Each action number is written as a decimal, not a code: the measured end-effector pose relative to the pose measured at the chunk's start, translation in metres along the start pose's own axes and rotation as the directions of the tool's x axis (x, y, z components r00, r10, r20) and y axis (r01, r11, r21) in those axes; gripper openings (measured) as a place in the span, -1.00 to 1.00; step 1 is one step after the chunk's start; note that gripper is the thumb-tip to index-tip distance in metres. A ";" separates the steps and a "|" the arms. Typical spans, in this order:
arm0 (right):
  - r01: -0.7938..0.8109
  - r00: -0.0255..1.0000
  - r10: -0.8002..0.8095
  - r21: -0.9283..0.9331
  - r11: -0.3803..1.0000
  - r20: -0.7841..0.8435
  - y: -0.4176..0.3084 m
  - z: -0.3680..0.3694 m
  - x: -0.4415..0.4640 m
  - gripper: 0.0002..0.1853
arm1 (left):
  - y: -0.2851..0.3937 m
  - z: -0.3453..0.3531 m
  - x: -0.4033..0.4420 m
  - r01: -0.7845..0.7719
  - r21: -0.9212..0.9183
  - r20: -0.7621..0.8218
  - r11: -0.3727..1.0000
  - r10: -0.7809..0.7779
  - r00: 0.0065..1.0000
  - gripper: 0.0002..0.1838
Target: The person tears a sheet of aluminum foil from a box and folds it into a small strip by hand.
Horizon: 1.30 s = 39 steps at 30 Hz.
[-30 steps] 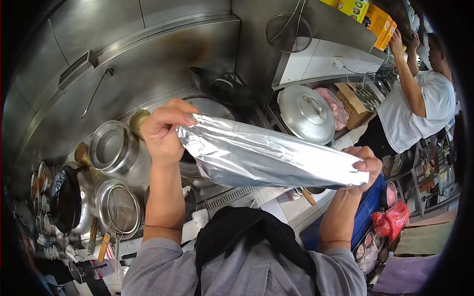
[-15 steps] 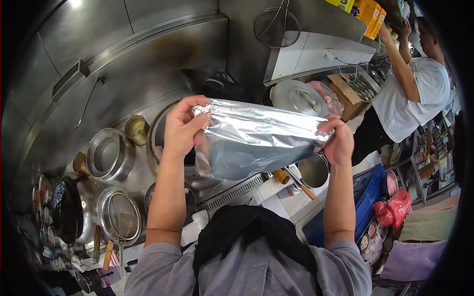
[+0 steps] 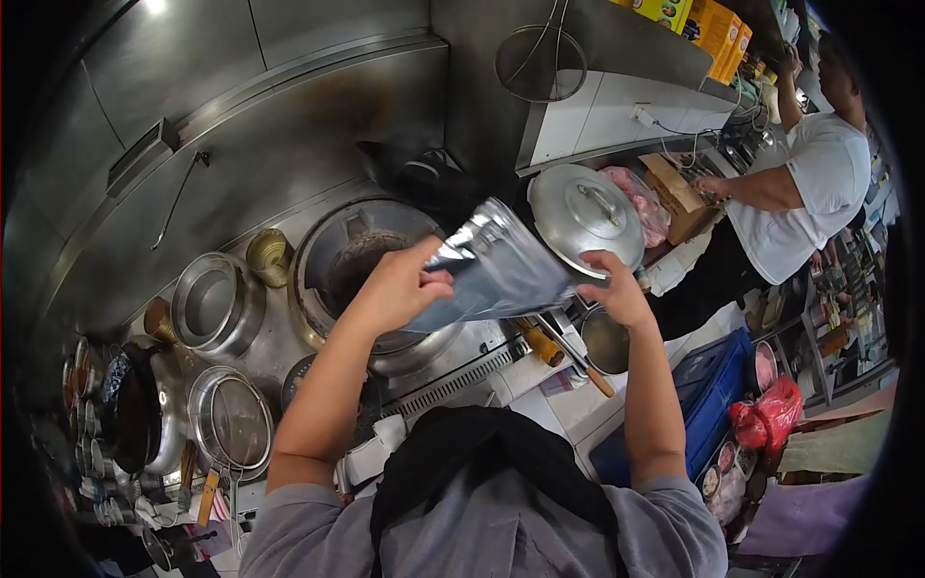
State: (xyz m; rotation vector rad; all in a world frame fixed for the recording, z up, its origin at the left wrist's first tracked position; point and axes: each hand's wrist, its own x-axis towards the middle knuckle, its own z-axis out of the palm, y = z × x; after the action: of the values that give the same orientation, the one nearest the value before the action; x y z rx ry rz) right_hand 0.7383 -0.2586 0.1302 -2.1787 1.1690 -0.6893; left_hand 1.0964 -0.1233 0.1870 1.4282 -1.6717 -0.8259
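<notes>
Silvery bag (image 3: 506, 270) between two hands

Mid-view, its long axis runs roughly 9 to 3 o'clock, shiny edge peaking towards 12; it lies at 3 o'clock from the left hand (image 3: 400, 286), which pinches it, and 9 o'clock from the right hand (image 3: 624, 297), fingers curled, grip unclear; at 1 o'clock, an orange box (image 3: 717, 40) carries print too small to read.

The sheet (image 3: 511, 267) is silver, the bin (image 3: 708, 380) blue, the plastic bag (image 3: 779, 407) red.
</notes>
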 end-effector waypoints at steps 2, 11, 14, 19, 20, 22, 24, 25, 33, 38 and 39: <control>0.105 0.993 -0.112 0.205 0.973 0.023 -0.059 -0.002 0.004 -0.22 | 0.012 0.003 0.002 -0.144 0.205 0.073 0.968 0.132 0.989 -0.62; 0.619 0.749 -0.566 0.059 0.783 -0.345 -0.118 0.011 0.004 -0.78 | 0.020 -0.003 -0.007 -0.363 0.332 -0.082 0.871 0.410 0.908 -0.66; 0.648 0.714 -0.574 0.069 0.759 -0.401 -0.112 0.007 -0.005 -0.75 | -0.006 -0.003 -0.015 -0.480 0.246 -0.336 0.842 0.539 0.773 -0.72; 0.610 0.734 -0.488 0.143 0.779 -0.473 -0.105 0.013 -0.006 -0.74 | -0.001 0.000 -0.019 -0.544 0.141 -0.423 0.827 0.547 0.722 -0.72; 0.562 0.767 -0.436 0.166 0.810 -0.470 -0.105 0.014 -0.007 -0.76 | 0.001 -0.001 -0.019 -0.553 0.150 -0.392 0.819 0.563 0.727 -0.70; 0.544 0.785 -0.397 0.222 0.809 -0.476 -0.100 0.016 -0.007 -0.76 | 0.002 0.000 -0.018 -0.560 0.155 -0.361 0.814 0.575 0.735 -0.68; 0.523 0.801 -0.354 0.277 0.806 -0.483 -0.098 0.017 -0.008 -0.76 | 0.003 0.004 -0.016 -0.581 0.180 -0.439 0.794 0.593 0.675 -0.69; 0.549 0.781 -0.369 0.274 0.789 -0.503 -0.099 0.016 -0.009 -0.75 | 0.003 0.005 -0.015 -0.580 0.178 -0.439 0.795 0.592 0.676 -0.69; 0.619 0.698 -0.467 0.130 0.774 -0.543 -0.096 0.009 -0.010 -0.64 | 0.018 0.002 -0.019 -0.484 0.195 -0.319 0.853 0.522 0.791 -0.81; 0.720 0.581 -0.644 -0.055 0.692 -0.498 -0.096 -0.009 -0.002 -0.52 | 0.017 -0.005 -0.018 -0.435 0.053 -0.329 0.899 0.427 0.842 -0.84; 0.734 0.573 -0.690 -0.098 0.672 -0.442 -0.096 -0.013 -0.001 -0.52 | 0.015 -0.006 -0.017 -0.431 0.020 -0.326 0.902 0.414 0.850 -0.84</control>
State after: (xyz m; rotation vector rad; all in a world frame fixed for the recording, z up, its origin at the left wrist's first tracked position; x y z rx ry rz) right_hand 0.7833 -0.2163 0.2054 -2.4541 0.3329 -1.6336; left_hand 1.0956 -0.1040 0.2004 1.0296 -1.6055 -0.3598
